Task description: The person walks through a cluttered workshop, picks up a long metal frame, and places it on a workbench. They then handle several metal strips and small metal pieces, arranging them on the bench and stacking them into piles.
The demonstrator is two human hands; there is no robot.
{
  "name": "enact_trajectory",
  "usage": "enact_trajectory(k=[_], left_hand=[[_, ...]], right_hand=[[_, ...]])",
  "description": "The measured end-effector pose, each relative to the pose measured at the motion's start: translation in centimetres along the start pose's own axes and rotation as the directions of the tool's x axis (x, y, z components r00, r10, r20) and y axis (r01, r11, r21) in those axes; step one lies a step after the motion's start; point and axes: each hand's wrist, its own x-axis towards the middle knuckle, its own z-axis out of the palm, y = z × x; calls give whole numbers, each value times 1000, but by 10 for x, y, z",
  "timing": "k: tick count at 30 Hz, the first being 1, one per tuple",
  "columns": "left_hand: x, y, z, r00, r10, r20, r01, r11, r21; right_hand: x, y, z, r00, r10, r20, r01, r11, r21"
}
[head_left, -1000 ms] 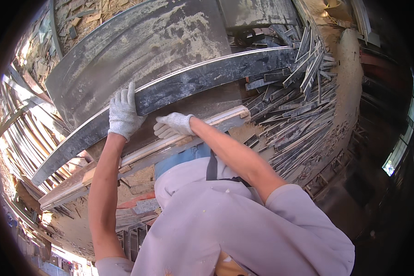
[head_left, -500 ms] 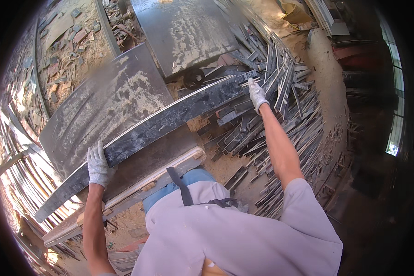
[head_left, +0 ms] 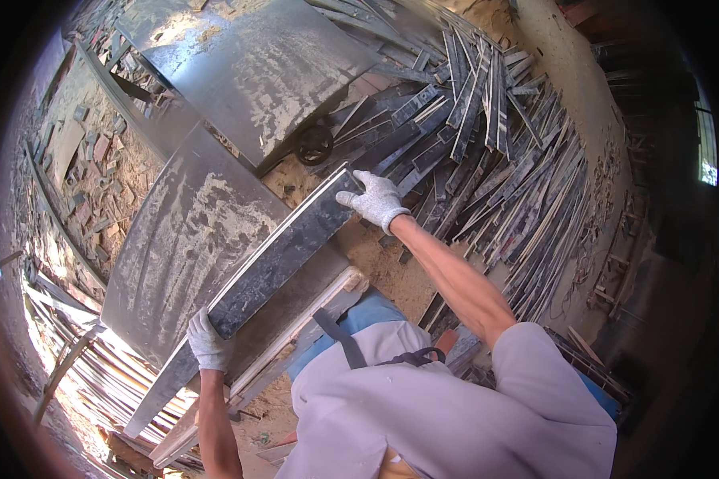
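Hands in white knit gloves grip one long dark plank point(head_left: 284, 259) at its two ends. Left hand point(head_left: 208, 343) wraps the near, lower end, fingers curled around the edge, clenched on it. Right hand point(head_left: 375, 199) is at the far, upper end, arm stretched out, fingers closed over the plank's tip; thumb side faces the camera. Plank runs diagonally from lower left to upper right, held on edge, with a pale strip along its upper side. It sits above a wide grey metal sheet point(head_left: 184, 239), curved and stained with pale patches; whether it touches the sheet, cannot tell. Second sheet point(head_left: 256, 72) of the same kind lies further off, at top centre. Small dark wheel point(head_left: 315, 144) shows between the two sheets, on sandy ground. Pale wooden beam point(head_left: 295, 327) runs parallel to the plank, just below it, near the person's torso. Pile of dark strips point(head_left: 495, 136) fans out to the right of the right hand, many overlapping, on sand. Rubble point(head_left: 96, 160) covers the ground at left. Person wears a light shirt point(head_left: 447, 415) with a dark strap point(head_left: 339, 339) across it; blue cloth shows beneath.
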Motion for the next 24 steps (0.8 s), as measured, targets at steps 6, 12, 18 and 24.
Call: enact_trajectory(k=[6, 12, 18, 24], left_hand=[[-47, -48, -5, 998, -29, 61, 25, 997, 73], [26, 55, 6, 993, 114, 25, -114, 993, 17], [45, 68, 11, 995, 86, 52, -87, 996, 7], [46, 72, 13, 994, 101, 41, -101, 995, 11]], right_hand=[[-55, -26, 76, 1000, 18, 15, -19, 997, 69], [-60, -22, 75, 999, 30, 27, -33, 987, 160], [-55, -19, 67, 999, -29, 45, 16, 967, 254], [-51, -12, 73, 994, -91, -54, 101, 967, 235]])
